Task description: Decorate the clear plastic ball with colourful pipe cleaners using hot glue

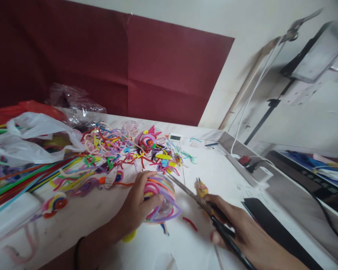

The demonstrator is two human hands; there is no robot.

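My left hand (143, 204) is closed around a clear ball wrapped in coloured pipe cleaners (169, 187), just above the white table. A purple pipe-cleaner loop (171, 212) sits on its near side. In my right hand (236, 225) are black-handled scissors (187, 191), their long blades pointing up and left past the ball's right side. Yellow-handled pliers (202, 187) lie just beyond my right fingers. A short red pipe-cleaner piece (190, 223) rests between the hands. Farther back stands a pink pipe-cleaner fish (148, 140) with a round eye.
Loose pipe cleaners (109, 144) heap up at the back left. Long coloured stems (30, 180) and a white plastic bag (39, 131) lie at the left. A small digital display (175, 137) stands behind. To the right are a black sheet (273, 225) and a power strip (256, 172).
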